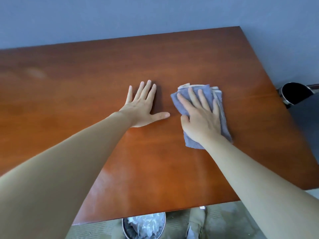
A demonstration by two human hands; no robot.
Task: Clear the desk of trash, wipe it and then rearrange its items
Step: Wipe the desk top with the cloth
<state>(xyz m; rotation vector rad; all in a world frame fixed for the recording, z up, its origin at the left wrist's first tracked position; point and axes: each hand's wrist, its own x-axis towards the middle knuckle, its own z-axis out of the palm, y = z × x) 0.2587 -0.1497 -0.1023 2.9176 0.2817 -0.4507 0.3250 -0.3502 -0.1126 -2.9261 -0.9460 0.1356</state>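
A reddish-brown wooden desk (86, 80) fills most of the view. A folded grey-blue cloth (208, 94) with pale edging lies flat on it, right of centre. My right hand (200, 116) presses down on the cloth with fingers spread and straight. My left hand (143, 107) rests flat on the bare wood just to the left of the cloth, fingers straight, thumb pointing toward the cloth. Nothing else lies on the desk top.
A metal waste bin (126, 228) holding crumpled white trash stands on the floor below the desk's near edge. A dark round bin (293, 93) sits past the desk's right edge. A grey-blue wall runs behind the desk.
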